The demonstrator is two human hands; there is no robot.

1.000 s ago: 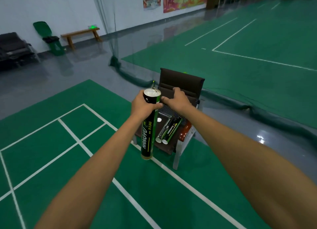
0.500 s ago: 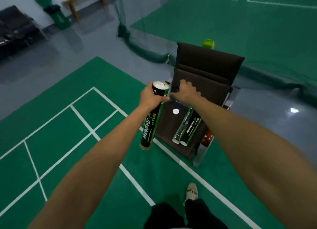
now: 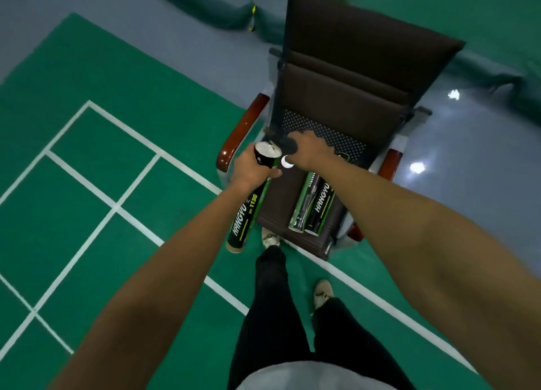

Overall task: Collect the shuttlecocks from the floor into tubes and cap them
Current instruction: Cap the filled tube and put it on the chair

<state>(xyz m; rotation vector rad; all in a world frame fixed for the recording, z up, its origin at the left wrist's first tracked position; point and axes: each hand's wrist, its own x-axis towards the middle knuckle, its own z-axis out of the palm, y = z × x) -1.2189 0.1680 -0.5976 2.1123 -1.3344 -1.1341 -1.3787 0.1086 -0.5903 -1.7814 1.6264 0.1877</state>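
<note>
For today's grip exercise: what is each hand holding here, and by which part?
The left hand grips the shuttlecock tube just below its open top. The right hand hovers over the chair seat; any hold cannot be told.
</note>
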